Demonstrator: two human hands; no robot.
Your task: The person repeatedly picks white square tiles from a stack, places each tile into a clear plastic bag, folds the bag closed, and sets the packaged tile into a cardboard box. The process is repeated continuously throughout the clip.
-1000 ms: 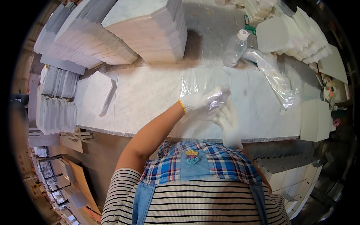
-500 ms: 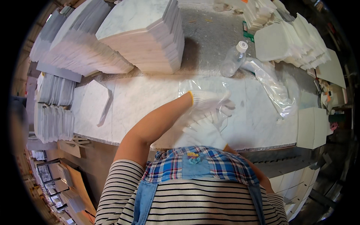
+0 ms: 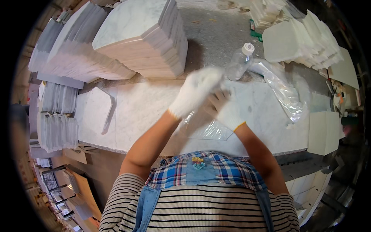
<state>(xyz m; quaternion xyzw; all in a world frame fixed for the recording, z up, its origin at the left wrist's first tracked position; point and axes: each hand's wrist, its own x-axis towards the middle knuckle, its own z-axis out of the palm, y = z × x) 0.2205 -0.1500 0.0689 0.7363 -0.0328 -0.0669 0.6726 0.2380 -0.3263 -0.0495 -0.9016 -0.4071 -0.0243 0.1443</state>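
Observation:
Both my hands wear white knit gloves and meet above a white marble slab (image 3: 147, 112). My left hand (image 3: 197, 91) is blurred by motion and sits just above and left of my right hand (image 3: 226, 110), touching it. A clear plastic bag (image 3: 206, 130) hangs from the two hands and trails onto the slab toward my body. Both hands seem to grip its upper edge, though the blur hides the fingers.
A clear plastic bottle with a white cap (image 3: 239, 62) lies behind the hands, beside a heap of clear plastic bags (image 3: 286, 92). A tall stack of hexagonal marble tiles (image 3: 143, 38) stands at the back left, more tile stacks (image 3: 305, 38) at the back right, and loose tiles (image 3: 324, 131) at the right.
Both hands have moved up and away from my body, and the left hand has swung right over the right one. The plastic bag has been drawn up off the slab with them.

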